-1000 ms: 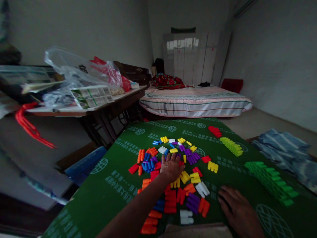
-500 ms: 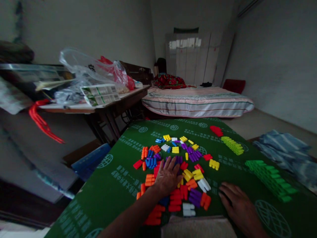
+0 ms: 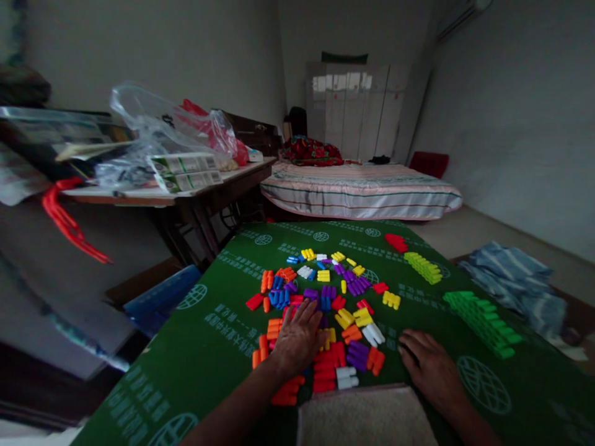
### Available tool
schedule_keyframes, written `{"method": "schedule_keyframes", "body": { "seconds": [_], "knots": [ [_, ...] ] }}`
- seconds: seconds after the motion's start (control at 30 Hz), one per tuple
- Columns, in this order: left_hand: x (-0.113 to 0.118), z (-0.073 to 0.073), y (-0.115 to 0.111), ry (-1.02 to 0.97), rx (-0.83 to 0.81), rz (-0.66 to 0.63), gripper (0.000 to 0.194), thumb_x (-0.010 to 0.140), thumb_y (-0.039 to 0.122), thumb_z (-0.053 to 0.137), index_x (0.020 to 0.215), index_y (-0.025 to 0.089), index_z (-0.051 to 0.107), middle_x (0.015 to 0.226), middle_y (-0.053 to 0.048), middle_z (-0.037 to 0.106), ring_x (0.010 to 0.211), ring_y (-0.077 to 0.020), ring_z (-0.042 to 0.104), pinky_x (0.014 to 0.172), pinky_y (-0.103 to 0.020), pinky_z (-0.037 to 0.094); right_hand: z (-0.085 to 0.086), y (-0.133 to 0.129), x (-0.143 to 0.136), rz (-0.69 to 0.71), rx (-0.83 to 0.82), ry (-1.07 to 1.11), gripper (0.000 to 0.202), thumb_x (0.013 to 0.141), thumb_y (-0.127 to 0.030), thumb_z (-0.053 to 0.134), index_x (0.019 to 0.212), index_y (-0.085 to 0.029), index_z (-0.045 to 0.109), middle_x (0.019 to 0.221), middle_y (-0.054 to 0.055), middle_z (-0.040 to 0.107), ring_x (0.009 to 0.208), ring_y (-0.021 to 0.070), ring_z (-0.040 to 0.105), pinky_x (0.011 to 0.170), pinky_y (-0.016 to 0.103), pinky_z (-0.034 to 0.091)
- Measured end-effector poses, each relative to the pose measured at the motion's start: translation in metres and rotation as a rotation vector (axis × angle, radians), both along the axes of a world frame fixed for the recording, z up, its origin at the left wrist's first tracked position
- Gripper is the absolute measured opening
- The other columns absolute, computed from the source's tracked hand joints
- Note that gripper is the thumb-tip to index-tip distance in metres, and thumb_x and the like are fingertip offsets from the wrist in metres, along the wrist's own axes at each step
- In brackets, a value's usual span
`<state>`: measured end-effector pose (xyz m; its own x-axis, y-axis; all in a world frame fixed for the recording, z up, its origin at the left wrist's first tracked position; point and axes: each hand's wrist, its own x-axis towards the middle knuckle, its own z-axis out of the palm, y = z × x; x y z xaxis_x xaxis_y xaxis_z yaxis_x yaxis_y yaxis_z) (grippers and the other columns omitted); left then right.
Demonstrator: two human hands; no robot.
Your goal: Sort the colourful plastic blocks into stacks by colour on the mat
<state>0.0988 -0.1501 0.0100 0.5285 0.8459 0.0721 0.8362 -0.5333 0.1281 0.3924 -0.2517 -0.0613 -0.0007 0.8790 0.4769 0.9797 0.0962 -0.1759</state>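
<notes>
Our left hand (image 3: 299, 334) spread wide, hiding blocks (image 3: 330, 356) underneath, our right hand (image 3: 430, 364) loosely bent, neither gripping, bag (image 3: 155, 133) beyond, insides blurry

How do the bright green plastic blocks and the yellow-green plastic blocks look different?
The bright green plastic blocks cover more space; the yellow-green plastic blocks form a smaller group. The green ones lie nearer the right hand; the yellow-green ones lie farther off. Both groups lie on the dark green printed board.

Pale globes (image 3: 483, 384) pattern the green tabletop (image 3: 209, 365); the blocks (image 3: 344, 319) are red, orange, yellow, blue, purple, white and green.
</notes>
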Motion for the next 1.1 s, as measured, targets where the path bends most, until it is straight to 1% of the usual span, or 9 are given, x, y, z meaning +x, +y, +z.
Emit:
{"method": "schedule_keyframes", "body": {
  "seconds": [0.1,0.17,0.3,0.43,0.53,0.67,0.87,1.1],
  "knots": [
    [-0.006,0.002,-0.003,0.023,-0.009,0.012,0.05,0.092,0.045,0.037,0.133,0.021,0.051,0.151,-0.011,0.039,0.142,-0.0273,0.028,0.115,-0.057,0.022,0.004,-0.001,-0.002,0.001,-0.002,0.009,0.026,0.091,-0.028,0.045,0.098,-0.021,0.07,0.109,0.008,0.07,0.101,0.0222,0.064,0.087,0.036,0.051],
    [-0.01,0.001,-0.006,0.044,-0.021,0.012,0.053,0.091,0.047,0.039,0.137,0.022,0.047,0.152,-0.01,0.036,0.143,-0.0276,0.025,0.115,-0.057,0.022,0.006,-0.001,-0.003,0.004,-0.004,0.009,0.026,0.091,-0.027,0.045,0.098,-0.021,0.07,0.109,0.008,0.07,0.101,0.022,0.064,0.088,0.036,0.05],
    [-0.016,-0.007,-0.009,0.052,0.007,-0.01,0.059,0.089,0.053,0.039,0.14,0.022,0.042,0.152,-0.011,0.036,0.143,-0.0283,0.025,0.115,-0.056,0.022,0.006,0.0,-0.003,0.005,0.004,0.005,0.027,0.091,-0.026,0.044,0.097,-0.021,0.07,0.108,0.008,0.07,0.101,0.022,0.064,0.088,0.036,0.05],
    [-0.018,-0.019,-0.007,0.036,0.074,-0.003,0.058,0.089,0.054,0.037,0.139,0.025,0.043,0.151,-0.011,0.036,0.142,-0.0309,0.026,0.112,-0.059,0.027,0.001,0.001,-0.001,0.0,0.011,0.016,0.027,0.091,-0.027,0.045,0.098,-0.02,0.07,0.108,0.008,0.07,0.101,0.0224,0.063,0.089,0.036,0.05],
    [-0.017,-0.023,-0.006,0.03,0.105,0.007,0.057,0.089,0.054,0.038,0.138,0.026,0.045,0.151,-0.012,0.036,0.142,-0.0317,0.027,0.111,-0.059,0.028,0.0,0.001,-0.001,0.0,0.006,0.023,0.027,0.091,-0.027,0.045,0.099,-0.019,0.07,0.108,0.009,0.07,0.101,0.0229,0.063,0.09,0.037,0.049],
    [-0.014,-0.02,-0.007,0.027,0.114,0.016,0.054,0.089,0.052,0.042,0.137,0.028,0.047,0.15,-0.011,0.039,0.142,-0.031,0.028,0.111,-0.059,0.028,0.001,0.002,-0.002,0.001,-0.005,0.02,0.027,0.091,-0.027,0.045,0.1,-0.02,0.07,0.109,0.009,0.069,0.102,0.0227,0.063,0.09,0.037,0.05],
    [-0.012,-0.013,-0.009,0.04,0.078,0.027,0.054,0.09,0.051,0.039,0.137,0.026,0.046,0.152,-0.012,0.036,0.143,-0.0309,0.025,0.112,-0.06,0.026,0.002,0.002,-0.001,0.006,-0.003,0.0,0.027,0.092,-0.027,0.044,0.099,-0.021,0.069,0.109,0.008,0.07,0.101,0.0224,0.063,0.091,0.037,0.049],
    [-0.013,-0.017,-0.008,0.052,0.074,0.018,0.057,0.09,0.053,0.037,0.138,0.025,0.045,0.152,-0.012,0.036,0.143,-0.0321,0.023,0.112,-0.061,0.026,-0.002,0.003,0.003,0.024,-0.005,0.029,0.026,0.09,-0.028,0.047,0.098,-0.02,0.069,0.109,0.009,0.069,0.101,0.0224,0.063,0.089,0.035,0.049]
  ]
}}
